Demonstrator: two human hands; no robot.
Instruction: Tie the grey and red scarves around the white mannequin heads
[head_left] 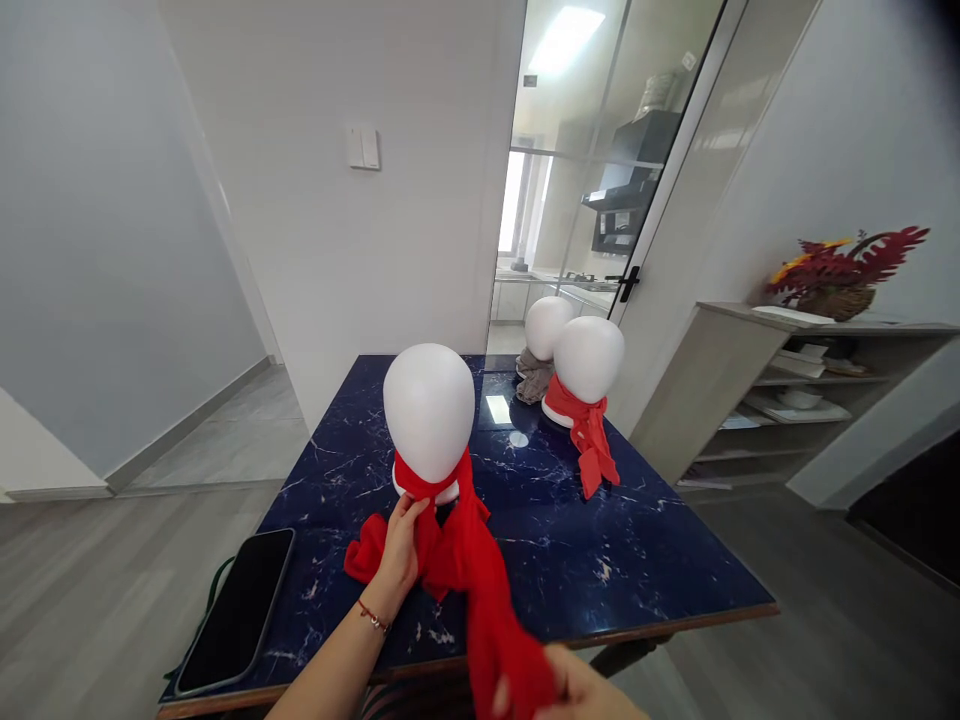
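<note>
In the head view, a smooth white mannequin head [429, 410] stands on the dark blue marbled table [337, 450]. A red scarf [487, 570] goes round its neck, with one bunched part lying on the tabletop to the left. My left hand [400, 548], with a bracelet at the wrist, pinches the scarf just below the front of the neck. At the table's front edge, my right hand [577, 690] is closed round the long hanging end of the scarf. It is somewhat blurred and partly cut off by the lower frame edge.
Farther back on the right stand a mannequin head [589, 358] in a lighter red scarf [591, 440] and another head [548, 325] with a grey-brown scarf [534, 378]. A phone [236, 610] lies at the front left. Right of the table is a shelf unit [795, 400].
</note>
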